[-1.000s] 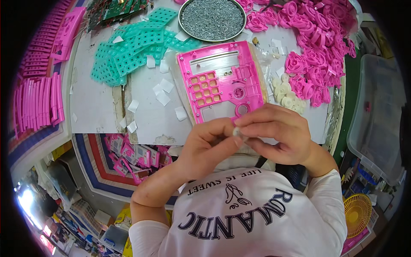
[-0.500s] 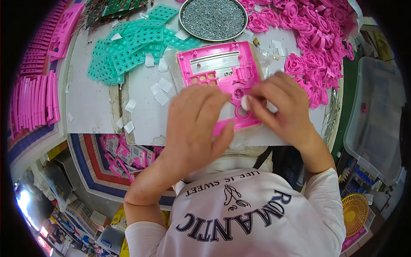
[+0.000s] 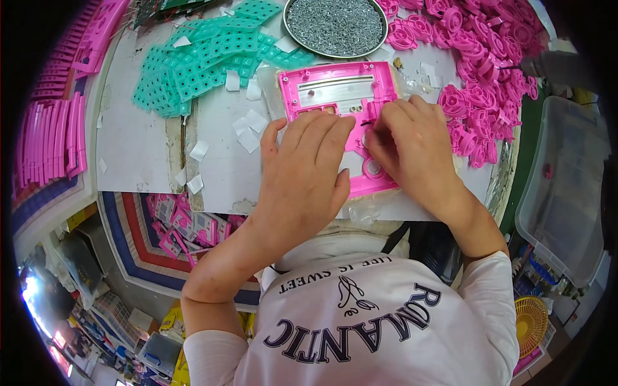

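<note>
A pink plastic housing (image 3: pixel 386 87) lies inside-up on the white table, with a long slot, small posts and round openings. Flat along its left side rests my left hand (image 3: pixel 302 151), fingers stretched out, covering part of the housing. My right hand (image 3: pixel 412 145) is pinched over the right side, just above a pink ring-shaped opening (image 3: pixel 372 168). Whatever its fingertips hold is hidden behind them. Clear plastic film (image 3: pixel 364 211) pokes out under the near edge. Small white paper squares (image 3: pixel 247 138) are scattered left of the housing.
A round metal dish (image 3: pixel 284 26) of screws stands behind the housing. Teal rubber keypads (image 3: pixel 199 67) heap at far left, pink round parts (image 3: pixel 476 87) at right. A grey object (image 3: pixel 553 67) with a thin dark tip juts in there. Pink strips (image 3: pixel 55 138) line the left.
My left hand has settled flat on the housing. My right hand has moved slightly up, fingertips down on the housing; the white disc seen in its fingers is now out of sight.
</note>
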{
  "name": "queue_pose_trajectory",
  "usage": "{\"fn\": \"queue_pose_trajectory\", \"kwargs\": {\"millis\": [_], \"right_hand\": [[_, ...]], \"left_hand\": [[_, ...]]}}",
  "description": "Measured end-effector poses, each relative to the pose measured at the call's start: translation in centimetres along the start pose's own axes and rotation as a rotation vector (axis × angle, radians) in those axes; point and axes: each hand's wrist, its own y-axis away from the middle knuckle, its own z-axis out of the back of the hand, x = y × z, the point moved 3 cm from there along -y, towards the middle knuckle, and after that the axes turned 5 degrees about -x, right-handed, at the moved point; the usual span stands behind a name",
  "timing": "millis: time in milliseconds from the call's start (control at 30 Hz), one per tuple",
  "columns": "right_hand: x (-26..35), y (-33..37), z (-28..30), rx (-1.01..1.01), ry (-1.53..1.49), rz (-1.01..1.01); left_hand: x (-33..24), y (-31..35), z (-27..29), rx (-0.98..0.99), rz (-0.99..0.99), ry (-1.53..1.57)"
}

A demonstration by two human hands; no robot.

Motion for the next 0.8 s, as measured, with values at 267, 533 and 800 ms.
{"fn": "queue_pose_trajectory", "kwargs": {"millis": [267, 533, 800], "right_hand": [[-0.4, 0.2, 0.0, 0.007, -0.066, -0.073], [-6.9, -0.9, 7.6, -0.874, -0.576, -0.132], [-6.6, -12.4, 10.4, 0.011, -1.505, 0.113]], "left_hand": [[4.7, -11.9, 0.6, -0.238, -0.087, -0.094], [8.2, -16.6, -1.9, 0.025, -0.254, -0.423], [7.4, -16.8, -1.2, 0.049, -0.233, -0.368]]}}
